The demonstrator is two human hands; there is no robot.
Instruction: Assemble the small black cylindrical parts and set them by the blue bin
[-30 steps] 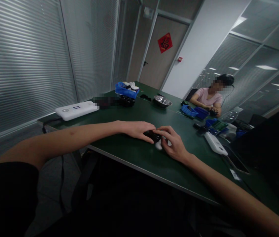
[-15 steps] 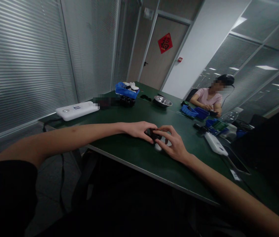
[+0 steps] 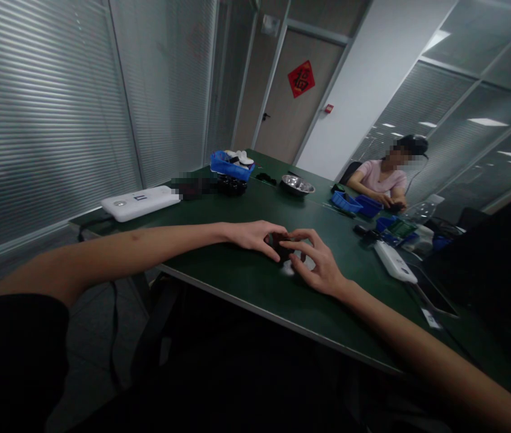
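A small dark, glossy object (image 3: 283,251) sits low over the green table (image 3: 232,276) between my two hands; its kind is too dark and covered to make out. My left hand (image 3: 254,236) curls round its left side, thumb in front and fingers behind. From the right, my right hand (image 3: 317,261) has its fingertips on the object, with the fingers bent and the thumb at the near side. A pale patch shows on the table just below the right fingertips; whether it is a reflection or a thing I cannot tell.
A white power bank-like case (image 3: 141,203) lies at the left, another (image 3: 395,262) at the right. Farther back are a filled blue basket (image 3: 232,169), black bundled items (image 3: 232,185) and a metal bowl (image 3: 297,185). Across the table a person (image 3: 379,180) handles something dark near blue bins (image 3: 369,206).
My right thumb and fingers have shifted slightly on the dark object. My left hand stays nearly where it was. The person across has moved their hands a little.
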